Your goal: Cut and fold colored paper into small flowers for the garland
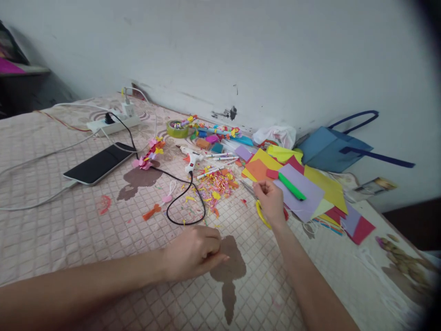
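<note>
Palm down over the patterned tablecloth, my left hand [193,253] is closed, its fingers curled and thumb pointing right. Whatever may be inside it is hidden. Further right, my right hand [270,200] is closed in a pinch above a pair of scissors [260,215] with yellow and red handles. Its fingertips hide whatever they pinch, and I cannot tell whether they touch the scissors. Colored paper sheets [303,195] lie beside this hand, with a green cutter-like tool [292,186] on top. A heap of paper scraps [220,181] lies beyond my hands.
A white glue gun [191,158] lies mid-table, its black cord [168,214] looping forward. At left are a phone [101,164] and a power strip [113,124]. Tape [177,129] and a blue bag [332,149] stand near the wall. White string [382,280] lies at right.
</note>
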Demonstrator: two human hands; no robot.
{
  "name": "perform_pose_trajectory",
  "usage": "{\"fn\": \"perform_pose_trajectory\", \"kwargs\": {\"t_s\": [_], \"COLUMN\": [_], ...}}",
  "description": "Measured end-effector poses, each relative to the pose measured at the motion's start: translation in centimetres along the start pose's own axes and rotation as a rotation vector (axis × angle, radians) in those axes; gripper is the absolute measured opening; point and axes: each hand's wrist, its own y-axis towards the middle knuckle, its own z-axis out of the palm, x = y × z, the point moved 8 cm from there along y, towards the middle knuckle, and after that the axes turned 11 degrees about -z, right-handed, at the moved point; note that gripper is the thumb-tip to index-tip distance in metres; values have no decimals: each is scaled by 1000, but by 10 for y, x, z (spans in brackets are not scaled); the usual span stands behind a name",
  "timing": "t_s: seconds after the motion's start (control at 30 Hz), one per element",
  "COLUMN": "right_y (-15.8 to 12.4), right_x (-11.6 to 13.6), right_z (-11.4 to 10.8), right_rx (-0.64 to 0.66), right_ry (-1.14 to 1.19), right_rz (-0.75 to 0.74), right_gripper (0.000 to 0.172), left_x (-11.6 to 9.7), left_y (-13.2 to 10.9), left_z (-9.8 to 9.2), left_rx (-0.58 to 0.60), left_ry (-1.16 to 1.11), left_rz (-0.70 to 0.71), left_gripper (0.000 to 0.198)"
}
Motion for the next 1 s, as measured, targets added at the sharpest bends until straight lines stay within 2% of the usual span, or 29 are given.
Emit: {"fn": "perform_pose_trajectory", "kwargs": {"t_s": [0.1,0.27,0.37,0.47,0.67,0.77,0.87,0.93,1.0], "right_y": [7,12,10,8,15,17,15,13,16], "right_x": [-8,-18,-14,-5,-1,3,11,13,10], "right_z": [-12,-16,0,23,57,66,71,69,60], "right_rx": [-21,50,187,321,413,433,491,512,481], "right_ry": [-82,-175,-176,-177,-216,-209,-151,-105,-89], "right_rz": [-83,-148,-174,-225,-251,-242,-240,-235,-218], "right_gripper": [20,17,14,10,15,18,11,10,15], "left_x": [-1,4,5,3,1,-1,-2,-1,-1], "left_y": [-1,-1,-1,-1,-1,-1,-1,-2,-2], "left_z": [1,2,1,1,2,0,-1,-1,-1], "left_rx": [-4,-20,-23,-23,-20,-33,-41,-39,-37], "left_ry": [-6,16,29,61,97,92,88,86,80], "left_rz": [28,-7,-29,-23,11,36,43,39,37], "left_gripper": [18,20,32,32,24,25,25,25,25]}}
